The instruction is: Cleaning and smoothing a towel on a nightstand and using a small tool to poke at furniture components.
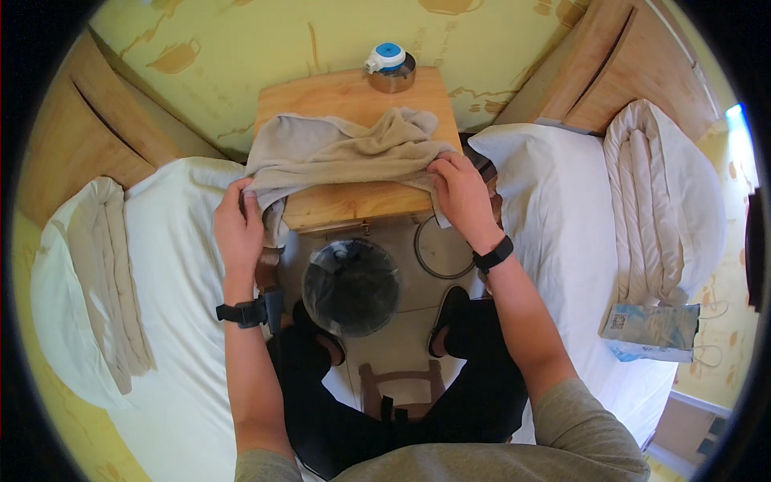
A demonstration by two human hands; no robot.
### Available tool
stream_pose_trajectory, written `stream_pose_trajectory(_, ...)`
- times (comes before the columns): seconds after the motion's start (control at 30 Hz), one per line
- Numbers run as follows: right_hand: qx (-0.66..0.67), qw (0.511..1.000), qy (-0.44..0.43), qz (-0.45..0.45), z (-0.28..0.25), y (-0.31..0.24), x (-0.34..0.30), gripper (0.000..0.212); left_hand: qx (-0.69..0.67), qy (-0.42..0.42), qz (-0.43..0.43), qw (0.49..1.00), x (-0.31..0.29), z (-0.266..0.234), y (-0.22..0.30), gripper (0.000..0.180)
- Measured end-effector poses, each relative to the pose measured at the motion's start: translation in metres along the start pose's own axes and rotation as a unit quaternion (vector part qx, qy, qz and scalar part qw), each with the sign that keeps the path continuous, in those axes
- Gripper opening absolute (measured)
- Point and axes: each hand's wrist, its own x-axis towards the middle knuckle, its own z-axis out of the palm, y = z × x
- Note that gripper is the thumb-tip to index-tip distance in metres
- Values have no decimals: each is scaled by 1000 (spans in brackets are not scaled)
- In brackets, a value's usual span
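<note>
Both ends of beige cloth (341, 157) gripped: your left hand (238, 229) pinches left end, your right hand (466, 197) right end, fingers nearly closed. Cloth lies across worktop (353, 207), long axis left-to-right between hands, neither hand nearer.

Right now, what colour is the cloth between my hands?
The cloth is beige, best seen in the head view.

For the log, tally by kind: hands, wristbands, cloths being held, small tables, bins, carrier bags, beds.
Hands: 2 (left hand, right hand)
Black wristbands: 2
Beige cloth: 1
Wooden table: 1
Bin: 1
Carrier bag: 1
Beds: 2
Total: 10
</note>
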Motion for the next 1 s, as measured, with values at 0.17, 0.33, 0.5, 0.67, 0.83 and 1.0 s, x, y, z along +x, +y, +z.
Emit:
stream_pose_trajectory(0.17, 77, 991, 79, 72, -12, -8, 5, 11, -61, -44, -45, 996, 1, -10, 9, 22)
stream_pose_trajectory(0.33, 85, 984, 85, 134, -20, -16, 6, 12, -25, -18, 44, 999, -3, -1, 4, 22)
stream_pose_trajectory(0.5, 31, 999, 10, 18, -17, -5, 2, 25, -7, -167, 37, 985, -4, -9, 16, 22)
stream_pose_trajectory(0.67, 5, 999, -37, -29, -15, -10, -3, 37, 32, -188, 136, 972, -14, -5, 29, 31)
stream_pose_trajectory(0.83, 2, 998, -55, 3, -11, -4, -6, 38, 74, -189, 150, 968, -14, 1, 19, 39)
stream_pose_trajectory(1.0, 7, 999, -34, -7, -4, -1, -4, 48, 32, -107, 106, 988, -7, 20, 1, 36)
